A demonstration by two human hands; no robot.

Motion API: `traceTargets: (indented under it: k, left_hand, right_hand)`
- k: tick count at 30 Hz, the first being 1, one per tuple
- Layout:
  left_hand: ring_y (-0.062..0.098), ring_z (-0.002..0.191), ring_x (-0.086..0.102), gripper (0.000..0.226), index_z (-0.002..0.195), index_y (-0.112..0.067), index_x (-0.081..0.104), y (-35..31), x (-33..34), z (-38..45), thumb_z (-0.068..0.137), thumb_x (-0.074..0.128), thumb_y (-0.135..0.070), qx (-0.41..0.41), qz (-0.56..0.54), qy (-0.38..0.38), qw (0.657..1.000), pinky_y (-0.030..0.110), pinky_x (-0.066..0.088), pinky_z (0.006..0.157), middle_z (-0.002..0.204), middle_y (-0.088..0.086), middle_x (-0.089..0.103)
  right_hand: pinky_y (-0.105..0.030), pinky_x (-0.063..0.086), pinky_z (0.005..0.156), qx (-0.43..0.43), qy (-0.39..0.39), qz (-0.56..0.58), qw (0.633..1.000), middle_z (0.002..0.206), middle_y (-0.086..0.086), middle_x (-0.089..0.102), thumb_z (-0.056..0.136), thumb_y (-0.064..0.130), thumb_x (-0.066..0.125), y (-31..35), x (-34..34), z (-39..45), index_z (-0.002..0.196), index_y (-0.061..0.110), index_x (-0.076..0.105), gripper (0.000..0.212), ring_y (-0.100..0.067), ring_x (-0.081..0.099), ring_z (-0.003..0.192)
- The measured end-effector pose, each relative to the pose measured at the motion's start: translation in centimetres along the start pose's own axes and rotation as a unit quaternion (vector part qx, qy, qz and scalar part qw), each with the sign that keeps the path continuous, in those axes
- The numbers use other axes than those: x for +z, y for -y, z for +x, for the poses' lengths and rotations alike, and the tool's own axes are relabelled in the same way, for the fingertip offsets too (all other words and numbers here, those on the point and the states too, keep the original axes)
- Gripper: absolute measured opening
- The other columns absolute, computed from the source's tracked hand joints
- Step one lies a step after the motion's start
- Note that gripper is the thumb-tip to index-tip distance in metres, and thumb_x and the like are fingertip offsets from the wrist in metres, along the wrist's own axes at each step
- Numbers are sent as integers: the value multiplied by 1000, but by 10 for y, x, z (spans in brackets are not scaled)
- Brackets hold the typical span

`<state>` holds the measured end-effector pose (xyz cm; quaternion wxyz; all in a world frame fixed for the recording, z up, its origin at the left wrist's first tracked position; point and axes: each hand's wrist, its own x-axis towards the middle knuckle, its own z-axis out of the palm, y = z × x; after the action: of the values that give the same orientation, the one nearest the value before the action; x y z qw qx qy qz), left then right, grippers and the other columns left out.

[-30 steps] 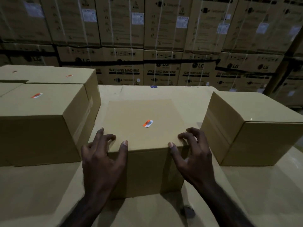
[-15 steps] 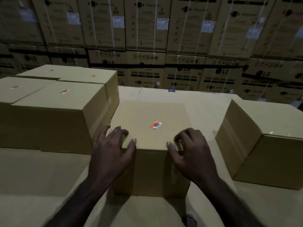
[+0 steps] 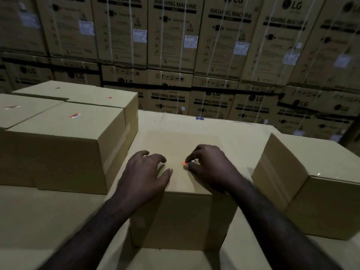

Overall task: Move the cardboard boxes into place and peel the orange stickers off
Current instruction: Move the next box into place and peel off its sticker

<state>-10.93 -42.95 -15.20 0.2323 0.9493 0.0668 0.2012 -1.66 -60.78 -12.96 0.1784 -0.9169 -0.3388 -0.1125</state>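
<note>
Right hand (image 3: 209, 165) is now pinching at the orange sticker (image 3: 183, 163) on top of the middle cardboard box (image 3: 181, 215), thumb and forefinger closing on its near edge; only a sliver of orange is showing past the fingertips, so whether an edge is already lifting cannot be told. A second ago both hands were gripping the near top corners of this box, and half a second ago they were still resting there, so the positioning appears to be finished and the peeling is just beginning. Left hand (image 3: 145, 173) has come up onto the lid and is lying spread, fingers relaxed and pressing lightly on the cardboard just left of the sticker, probably steadying the box. To the left, the stacked boxes (image 3: 58, 145) are sitting close beside the middle one and are still carrying stickers of their own (image 3: 75, 115), which suggests more peeling is waiting. On the right, another box (image 3: 319, 184) is standing apart, showing no sticker from this angle. Behind everything, a wall of washing machine cartons (image 3: 194, 45) is filling the dim background.
</note>
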Motion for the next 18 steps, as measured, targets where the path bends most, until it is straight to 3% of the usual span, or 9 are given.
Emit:
traceTargets:
  k: [6,12,15,18]
  left_hand:
    - [20,135,33,45,126,-28,58,-3,0,3,87,57,-51,7,-5,11,1000,36,38,99,134,2,55]
    - [19,135,34,47,127,-28,57,-4,4,8,87,56,-52,7,-2,24,1000,36,38,100,133,0,56]
    - [19,136,33,46,128,-27,57,-5,4,6,88,55,-52,3,-1,23,1000,35,38,99,135,-1,54]
    - [18,136,32,45,127,-27,57,-5,4,6,89,55,-51,6,-4,22,1000,35,38,98,134,-3,54]
  right_hand:
    - [-32,52,75,-60,-35,-15,997,99,5,66,92,25,63,4,6,-5,102,20,74,16,-10,56,90]
    - [-36,49,75,-91,-39,-68,993,99,0,60,96,20,53,7,10,-4,104,13,63,14,-16,52,88]
    - [-29,46,71,-71,-54,-53,995,97,-1,61,96,19,54,4,12,-3,104,14,58,10,-14,51,85]
    - [-29,48,66,2,-114,-2,994,91,1,60,97,21,53,0,14,3,103,15,56,9,-11,53,78]
